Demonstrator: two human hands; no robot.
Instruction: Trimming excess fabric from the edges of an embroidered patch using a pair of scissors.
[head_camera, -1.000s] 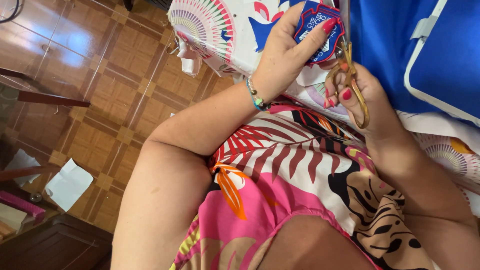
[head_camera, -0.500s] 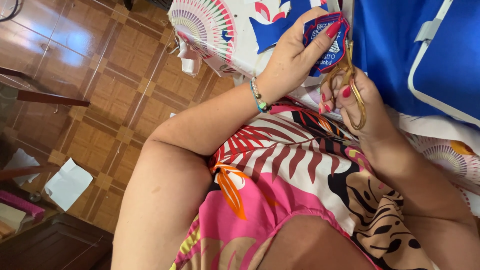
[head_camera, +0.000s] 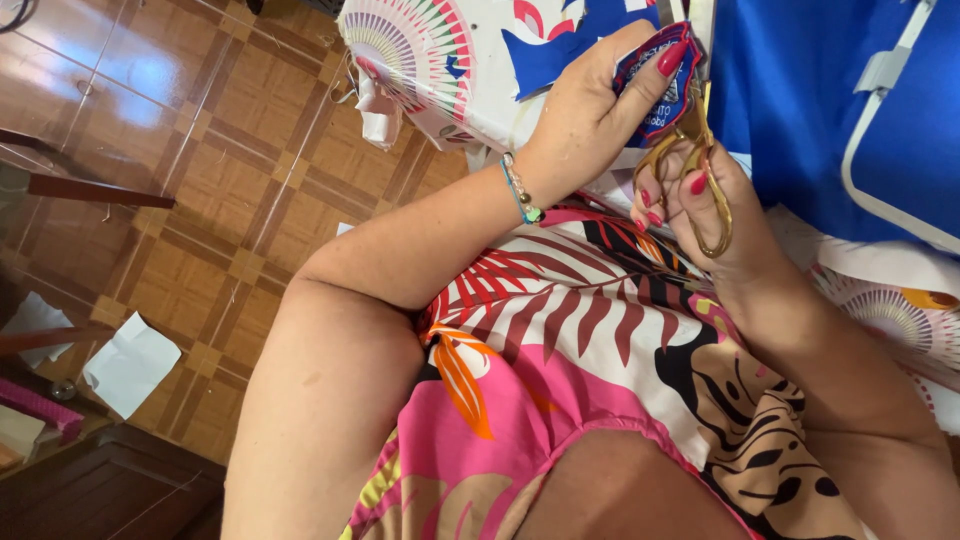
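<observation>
Item: blue-red patch (head_camera: 668, 82), upper centre of frame, pinched in my left hand (head_camera: 590, 110). Right hand (head_camera: 715, 205) grips gold scissors (head_camera: 700, 165). I judge short snips along border, patch held taut, work best.

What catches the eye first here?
At top centre, the left hand pinches a small blue-and-red patch, while the right hand just below works gold scissors at it. A bright pink leaf-print dress fills the lower middle, above a brown tiled floor at left.
</observation>
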